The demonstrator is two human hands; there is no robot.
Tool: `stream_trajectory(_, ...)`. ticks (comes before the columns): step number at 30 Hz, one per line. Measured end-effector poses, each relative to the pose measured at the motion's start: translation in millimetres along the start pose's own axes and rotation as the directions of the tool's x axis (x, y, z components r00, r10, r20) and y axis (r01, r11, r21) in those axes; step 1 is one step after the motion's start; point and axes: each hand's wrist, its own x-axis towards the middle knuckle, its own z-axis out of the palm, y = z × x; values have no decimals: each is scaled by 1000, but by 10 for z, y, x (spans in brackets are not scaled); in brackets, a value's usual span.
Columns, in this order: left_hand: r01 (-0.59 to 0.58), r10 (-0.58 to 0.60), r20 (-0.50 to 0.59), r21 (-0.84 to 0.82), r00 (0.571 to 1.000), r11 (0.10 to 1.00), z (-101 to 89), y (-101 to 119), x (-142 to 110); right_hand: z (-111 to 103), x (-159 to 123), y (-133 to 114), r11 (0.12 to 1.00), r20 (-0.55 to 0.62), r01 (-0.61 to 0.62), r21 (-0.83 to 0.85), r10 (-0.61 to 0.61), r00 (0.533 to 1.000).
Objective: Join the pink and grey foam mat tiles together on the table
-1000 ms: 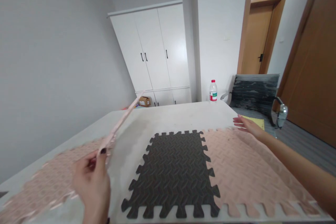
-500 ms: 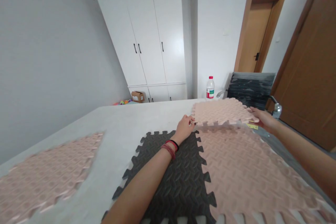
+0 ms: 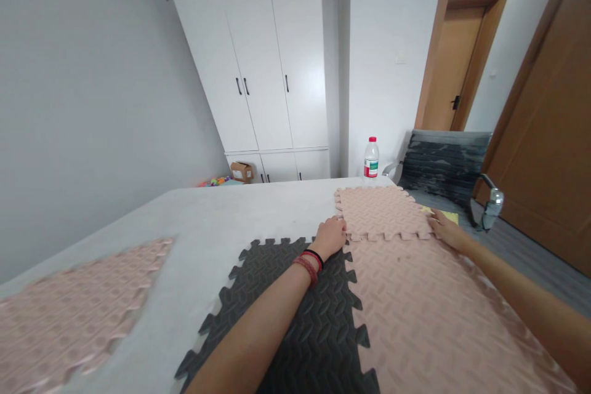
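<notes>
The far pink foam mat tile [image 3: 381,209] lies almost flat, its near toothed edge along the far edge of a larger pink foam mat tile [image 3: 410,301]. Whether the teeth are fully locked I cannot tell. My left hand [image 3: 331,236] has its fingers curled around the far tile's near left corner. At the near right corner, my right hand [image 3: 444,229] grips the same tile by its edge. Under my left forearm is a black foam mat tile [image 3: 318,326], joined along its right side to the larger pink one.
Another pink tile [image 3: 87,308] lies apart, bumpy face up, on the white table [image 3: 221,215]. A red-capped bottle [image 3: 371,159] stands at the table's far edge. Beyond the right edge are a dark chair [image 3: 446,163] and a yellow sheet [image 3: 450,217].
The far pink tile has come down from a raised position to lie against the larger pink tile. Both my hands have lowered with it, and my right hand has shifted slightly left.
</notes>
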Motion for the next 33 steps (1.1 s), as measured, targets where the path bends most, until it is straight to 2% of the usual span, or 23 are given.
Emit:
stream_trajectory(6, -17, 9, 61, 128, 998, 992, -28, 74, 28, 77, 90, 67, 989, 66, -22, -147, 32, 997)
stream_trajectory(13, -73, 37, 176, 203, 984, 977, -35, 133, 125, 102, 160, 14, 963, 107, -24, -267, 54, 993)
stream_trajectory(19, -89, 48, 183, 224, 982, 971, -46, 174, 206, 91, 82, -64, 951, 121, -17, -308, 57, 991)
stream_trajectory(25, -82, 58, 119, 208, 991, 975, -33, 158, 201, -3, -22, -195, 933, 66, -54, -356, 82, 994)
stream_trajectory(30, -95, 70, 125, 201, 990, 975, -61, 139, 171, -68, -118, -329, 901, -32, -128, -415, 126, 992)
stream_trajectory(33, -90, 60, 147, 205, 987, 975, -82, 152, 195, -84, -151, -392, 890, -44, -136, -435, 130, 991)
